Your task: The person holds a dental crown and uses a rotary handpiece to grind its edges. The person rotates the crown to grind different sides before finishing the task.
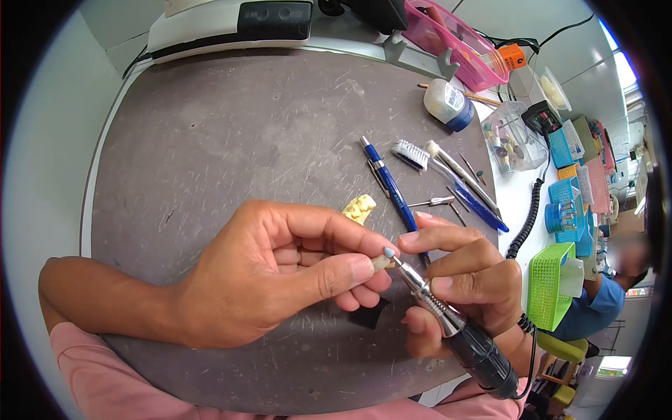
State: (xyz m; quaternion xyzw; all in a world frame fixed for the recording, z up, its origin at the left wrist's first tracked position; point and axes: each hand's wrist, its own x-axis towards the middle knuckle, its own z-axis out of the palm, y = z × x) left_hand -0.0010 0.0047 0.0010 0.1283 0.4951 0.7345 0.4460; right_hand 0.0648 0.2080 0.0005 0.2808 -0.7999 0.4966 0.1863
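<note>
My left hand (280,273) pinches a small pale tooth-like piece (380,263) between thumb and index finger. My right hand (472,280) is wrapped round a black and silver rotary handpiece (448,322), held slantwise. Its small blue-grey tip (389,253) is at the pale piece; whether they touch is hard to tell. Behind my left fingers stands a yellowish dental model (359,208), partly hidden. A dark square (369,313) lies on the grey mat below my fingertips.
On the mat (231,133) lie a blue pen (388,182), brushes (462,189), thin metal tools and a blue-lidded jar (448,105). Beyond are a pink basket (462,52), a clear box (514,140) and a green basket (549,287). Another person (602,297) is at the far right.
</note>
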